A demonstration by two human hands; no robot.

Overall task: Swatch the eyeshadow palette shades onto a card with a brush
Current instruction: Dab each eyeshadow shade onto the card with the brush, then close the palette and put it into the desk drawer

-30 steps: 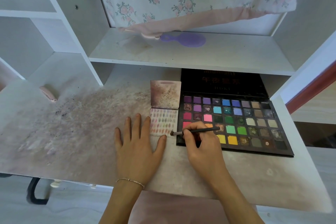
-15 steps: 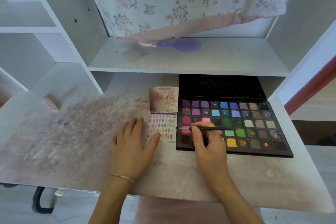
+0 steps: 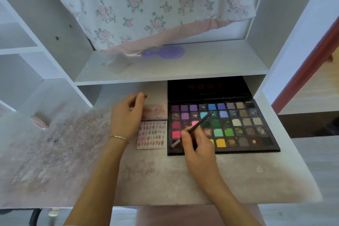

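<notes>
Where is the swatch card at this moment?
In the head view the swatch card lies flat on the desk, directly against the left edge of the open eyeshadow palette, just right of the left hand.

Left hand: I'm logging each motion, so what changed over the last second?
The left hand lifted off the desk and moved up beside the card. The right hand swung the brush round, tip now over the palette. Its grip, card and palette stayed.

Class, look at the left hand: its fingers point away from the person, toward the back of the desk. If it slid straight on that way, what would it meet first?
Probably the back wall under the shelf; the left hand seems to have only bare desk ahead, though depth is unclear.
</notes>
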